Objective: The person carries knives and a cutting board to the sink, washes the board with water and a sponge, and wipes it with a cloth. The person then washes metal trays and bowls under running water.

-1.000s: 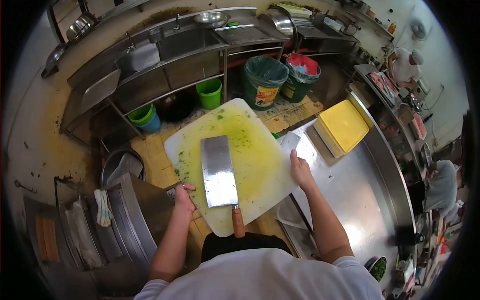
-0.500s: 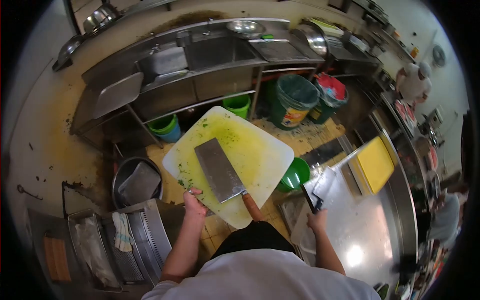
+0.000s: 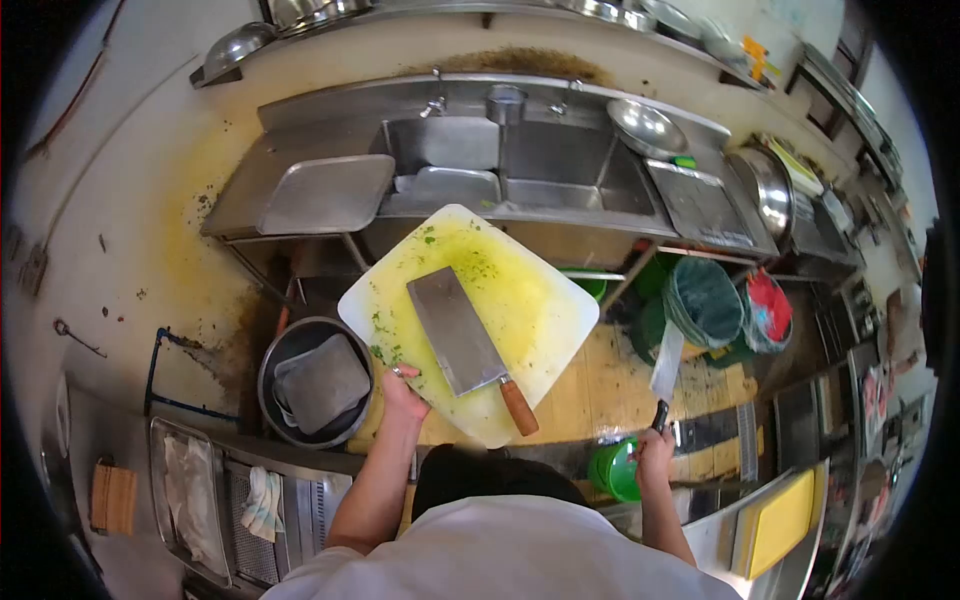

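My left hand [image 3: 403,392] grips the lower left edge of a white cutting board [image 3: 545,310], stained yellow-green and strewn with bits of chopped herb. A cleaver [image 3: 456,332] with a wide dark blade and wooden handle lies loose on top of it. The board is held out in front of my body, above the floor. In my right hand [image 3: 655,450] is a kitchen knife [image 3: 667,362], its black handle inside my closed fingers and its pale blade pointing up and away from me.
Ahead runs a steel sink counter [image 3: 578,196] with a tray [image 3: 332,194] at its left. Below, at right, stand a lined green bin [image 3: 703,300] and a green bucket [image 3: 617,470]. A black tub [image 3: 318,383] sits on the left; a yellow board [image 3: 775,525] lies at lower right.
My view has turned left, toward the sink. The board and cleaver have come along in my left hand. The knife has moved off the steel table and now points forward over the floor.
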Demonstrator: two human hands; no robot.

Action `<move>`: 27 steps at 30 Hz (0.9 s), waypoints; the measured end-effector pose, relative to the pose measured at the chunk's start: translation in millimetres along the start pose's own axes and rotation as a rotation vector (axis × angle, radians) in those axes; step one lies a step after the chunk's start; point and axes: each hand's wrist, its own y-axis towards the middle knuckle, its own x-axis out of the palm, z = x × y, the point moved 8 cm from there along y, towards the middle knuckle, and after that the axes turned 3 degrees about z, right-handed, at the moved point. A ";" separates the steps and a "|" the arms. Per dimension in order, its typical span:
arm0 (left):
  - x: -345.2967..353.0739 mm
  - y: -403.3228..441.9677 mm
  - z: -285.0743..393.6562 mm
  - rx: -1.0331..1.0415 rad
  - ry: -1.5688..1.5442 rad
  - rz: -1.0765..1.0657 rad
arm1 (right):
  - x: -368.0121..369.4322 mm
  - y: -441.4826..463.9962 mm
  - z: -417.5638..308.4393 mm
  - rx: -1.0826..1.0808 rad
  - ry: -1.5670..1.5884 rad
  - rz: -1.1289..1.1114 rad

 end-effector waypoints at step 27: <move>-39.8 536.2 365.0 0.268 -0.202 0.044 | 608.2 110.0 -102.8 -0.052 -0.005 -0.117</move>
